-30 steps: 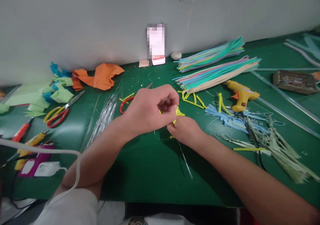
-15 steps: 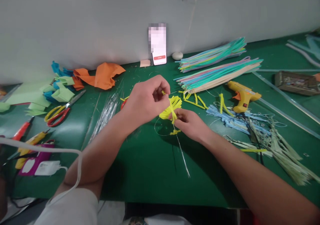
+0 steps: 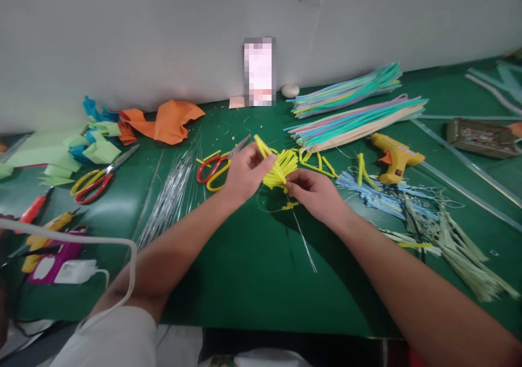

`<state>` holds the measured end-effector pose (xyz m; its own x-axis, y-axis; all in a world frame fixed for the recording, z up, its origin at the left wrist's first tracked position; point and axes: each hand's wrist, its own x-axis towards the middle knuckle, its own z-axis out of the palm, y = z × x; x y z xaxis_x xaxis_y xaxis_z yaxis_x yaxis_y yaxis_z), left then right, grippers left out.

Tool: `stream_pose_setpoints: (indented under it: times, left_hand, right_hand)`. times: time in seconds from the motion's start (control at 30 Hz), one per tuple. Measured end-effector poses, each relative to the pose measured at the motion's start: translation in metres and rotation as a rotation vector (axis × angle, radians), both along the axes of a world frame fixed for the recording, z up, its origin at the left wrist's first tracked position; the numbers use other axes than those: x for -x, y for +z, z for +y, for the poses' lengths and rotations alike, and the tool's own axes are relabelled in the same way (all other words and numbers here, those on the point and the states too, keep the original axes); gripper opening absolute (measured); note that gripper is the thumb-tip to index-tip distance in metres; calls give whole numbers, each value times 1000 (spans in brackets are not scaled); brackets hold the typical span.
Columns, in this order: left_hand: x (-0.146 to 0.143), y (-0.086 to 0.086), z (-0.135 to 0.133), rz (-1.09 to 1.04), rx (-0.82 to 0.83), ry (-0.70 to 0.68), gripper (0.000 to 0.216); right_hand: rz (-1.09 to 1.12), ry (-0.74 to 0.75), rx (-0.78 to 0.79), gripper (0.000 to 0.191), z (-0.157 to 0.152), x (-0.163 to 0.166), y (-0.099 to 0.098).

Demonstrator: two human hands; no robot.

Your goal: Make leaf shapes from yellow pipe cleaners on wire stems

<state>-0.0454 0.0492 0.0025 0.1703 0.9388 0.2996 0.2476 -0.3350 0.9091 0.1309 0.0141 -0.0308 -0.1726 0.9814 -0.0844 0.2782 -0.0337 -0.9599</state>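
Note:
A bunch of looped yellow pipe cleaners [image 3: 282, 170], shaped like a flower head, is held up over the green table between my two hands. At its base, the thumb and fingers of my right hand [image 3: 316, 194] are closed on it. Thin silvery wires [image 3: 304, 240] trail down below that grip. My left hand [image 3: 246, 175] pinches a yellow pipe cleaner strip [image 3: 263, 146] at the bunch's left side; its upper end sticks out above the fingers. Just behind my left hand lie red-and-yellow-handled scissors [image 3: 212, 172], partly covered by it.
Silvery wires [image 3: 169, 198] lie left of centre, with a second pair of scissors [image 3: 93, 186] beyond. Pastel pipe cleaner bundles [image 3: 359, 119], a yellow glue gun [image 3: 394, 159] and blue tassels [image 3: 373, 193] are at right. A phone [image 3: 259, 73] leans against the wall.
My left hand has moved left and slightly down, turning so that the yellow strip points up. The scissors behind it have come into view. My right hand keeps hold of the base.

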Motion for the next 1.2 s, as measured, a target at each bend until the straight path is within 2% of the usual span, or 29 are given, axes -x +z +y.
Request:
stream_pose_setpoints:
  times: [0.1, 0.2, 0.4, 0.53, 0.7, 1.0, 1.2]
  left_hand:
    - [-5, -12, -5, 131, 89, -109, 21]
    - [-8, -15, -6, 219, 134, -158, 18]
    - [0, -17, 3, 228, 122, -272, 17]
    - [5, -21, 7, 263, 158, -257, 18]
    - [0, -17, 3, 193, 234, -297, 23]
    - [2, -23, 8, 144, 247, -327, 7]
    - [7, -25, 11, 219, 238, -315, 4]
  right_hand:
    - [-37, 19, -10, 19, 4, -2, -3]
    - [-27, 29, 4, 16, 7, -3, -2]
    - [-17, 0, 62, 11, 8, -4, 0]
    - [-76, -17, 78, 12, 9, -6, -1]
    - [-45, 28, 63, 6, 10, -8, -4]
    - [-26, -21, 86, 14, 11, -7, -4]
    - [-136, -45, 61, 11, 10, -7, -2]
